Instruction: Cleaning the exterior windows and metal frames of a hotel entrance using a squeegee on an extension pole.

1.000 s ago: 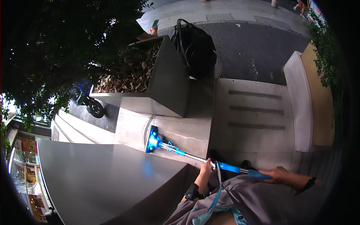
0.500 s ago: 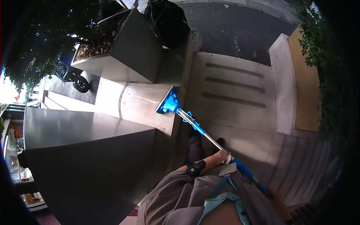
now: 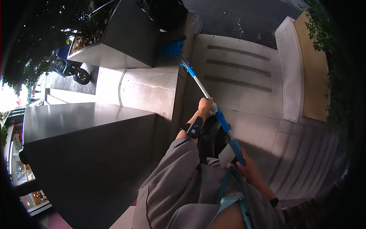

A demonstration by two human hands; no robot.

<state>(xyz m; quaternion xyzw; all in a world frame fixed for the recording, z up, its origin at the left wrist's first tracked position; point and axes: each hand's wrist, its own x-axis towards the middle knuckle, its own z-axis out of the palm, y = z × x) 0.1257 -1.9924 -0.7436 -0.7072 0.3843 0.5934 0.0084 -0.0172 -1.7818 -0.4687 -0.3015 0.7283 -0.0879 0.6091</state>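
A blue-headed mop [image 3: 200,84] with a metal pole stretches away from me at a slant. Its blue head [image 3: 175,47] rests on or just above the pale stone ledge, close to the far grey planter. My left hand [image 3: 205,105] is wrapped round the pole above the blue sleeve, with a small white crumpled piece [image 3: 214,110] against the fingers. Farther down, my right hand [image 3: 247,163] grips the blue handle end. A dark device is strapped to my left wrist, and a dark band circles the right one.
A large grey metal box [image 3: 89,164] fills the near left. The far grey planter [image 3: 129,38] holds soil, with a black bag [image 3: 164,15] beside it. Slotted grates [image 3: 238,68] cross the paving. A low pale wall [image 3: 289,72] runs along the right.
The mop head has moved farther away along the ledge, beside the far planter. Both hands have gone forward with the pole, and my right hand now shows more plainly.
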